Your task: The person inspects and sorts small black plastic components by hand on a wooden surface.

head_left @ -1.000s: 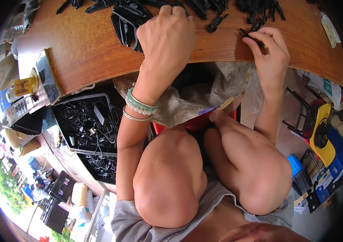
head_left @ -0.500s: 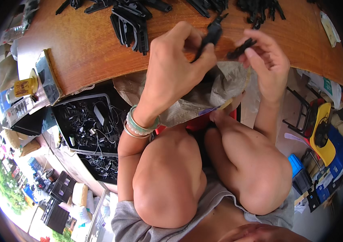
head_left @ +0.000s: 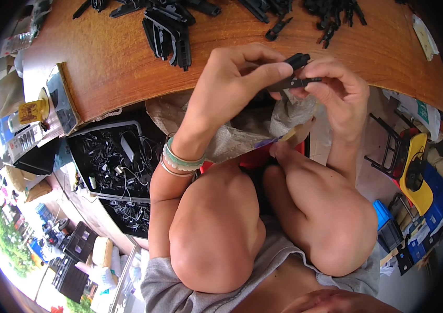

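Above the near edge of the wooden table, my left hand (head_left: 237,83) grips a long black plastic part (head_left: 298,61) between thumb and fingers. My right hand (head_left: 341,88) pinches a smaller black piece (head_left: 302,82) with a ridged end. The two pieces meet or overlap between my hands; whether they are joined I cannot tell. My fingers hide much of both. Just beyond my hands, a short black part (head_left: 278,29) lies alone on the table. Below them, a greyish woven sack (head_left: 226,138) hangs open at the table edge, over something red.
Curved black parts (head_left: 168,34) lie heaped on the table (head_left: 112,62) at the far left, small black parts (head_left: 331,18) at the far right. Black bins (head_left: 140,130) of parts and cables stand left of my knees. A yellow-seated chair (head_left: 418,182) is at the right.
My hands have come together, bringing the two black pieces into contact or overlap. My left hand's piece has swung from steeply upright to pointing rightward.
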`<action>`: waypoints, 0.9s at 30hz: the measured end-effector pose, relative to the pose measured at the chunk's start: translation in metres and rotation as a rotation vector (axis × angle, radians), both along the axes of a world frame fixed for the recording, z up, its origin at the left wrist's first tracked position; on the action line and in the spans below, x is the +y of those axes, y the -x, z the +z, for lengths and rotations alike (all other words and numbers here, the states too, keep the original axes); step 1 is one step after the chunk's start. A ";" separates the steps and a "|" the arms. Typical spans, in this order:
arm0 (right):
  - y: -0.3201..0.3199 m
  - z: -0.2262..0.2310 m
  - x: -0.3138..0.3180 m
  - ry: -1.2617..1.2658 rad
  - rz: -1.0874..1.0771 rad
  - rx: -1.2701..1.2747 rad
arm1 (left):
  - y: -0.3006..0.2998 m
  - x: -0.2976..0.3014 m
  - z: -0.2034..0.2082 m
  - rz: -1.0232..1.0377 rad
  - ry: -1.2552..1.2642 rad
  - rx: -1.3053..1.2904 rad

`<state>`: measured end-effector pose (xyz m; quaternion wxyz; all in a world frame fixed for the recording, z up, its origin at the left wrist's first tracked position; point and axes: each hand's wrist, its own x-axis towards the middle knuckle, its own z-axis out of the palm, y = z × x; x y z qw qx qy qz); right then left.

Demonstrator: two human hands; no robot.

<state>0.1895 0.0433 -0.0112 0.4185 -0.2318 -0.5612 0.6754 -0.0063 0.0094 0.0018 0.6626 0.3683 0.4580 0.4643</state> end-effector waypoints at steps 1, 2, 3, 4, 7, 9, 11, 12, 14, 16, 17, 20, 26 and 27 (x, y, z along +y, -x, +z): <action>0.003 0.003 -0.004 -0.016 -0.081 -0.059 | -0.001 -0.001 0.002 0.000 0.001 -0.001; 0.004 0.004 -0.006 -0.032 -0.162 -0.117 | -0.002 -0.002 0.004 0.003 -0.054 0.122; 0.004 0.002 -0.006 -0.031 -0.162 -0.118 | -0.003 -0.003 0.005 0.007 -0.108 0.245; 0.004 0.000 -0.005 -0.122 -0.195 -0.135 | -0.004 -0.003 0.001 -0.042 -0.180 0.214; 0.005 -0.002 -0.008 -0.170 -0.239 -0.128 | -0.013 -0.013 0.004 0.034 -0.428 0.430; 0.005 -0.004 -0.010 -0.126 -0.248 -0.104 | -0.014 -0.014 -0.002 0.052 -0.505 0.488; 0.004 -0.005 -0.010 -0.102 -0.227 -0.082 | -0.014 -0.014 -0.003 0.092 -0.673 0.683; 0.002 -0.005 -0.010 -0.102 -0.227 -0.083 | -0.014 -0.015 0.000 0.092 -0.673 0.683; -0.002 -0.004 -0.008 -0.144 -0.204 -0.136 | -0.013 -0.016 0.011 0.015 -0.626 0.824; -0.002 -0.003 -0.012 -0.136 -0.218 -0.167 | -0.013 -0.016 0.009 0.013 -0.618 0.794; -0.003 -0.003 -0.013 -0.127 -0.232 -0.198 | -0.012 -0.016 0.008 0.011 -0.610 0.765; -0.001 -0.003 -0.006 -0.454 -0.292 -0.331 | -0.009 -0.014 0.007 -0.019 -0.576 0.729; 0.006 0.012 -0.008 -0.553 -0.260 -0.480 | -0.006 -0.014 0.001 -0.125 -0.697 0.753; 0.004 0.009 -0.008 -0.553 -0.261 -0.482 | -0.007 -0.014 0.001 -0.126 -0.697 0.750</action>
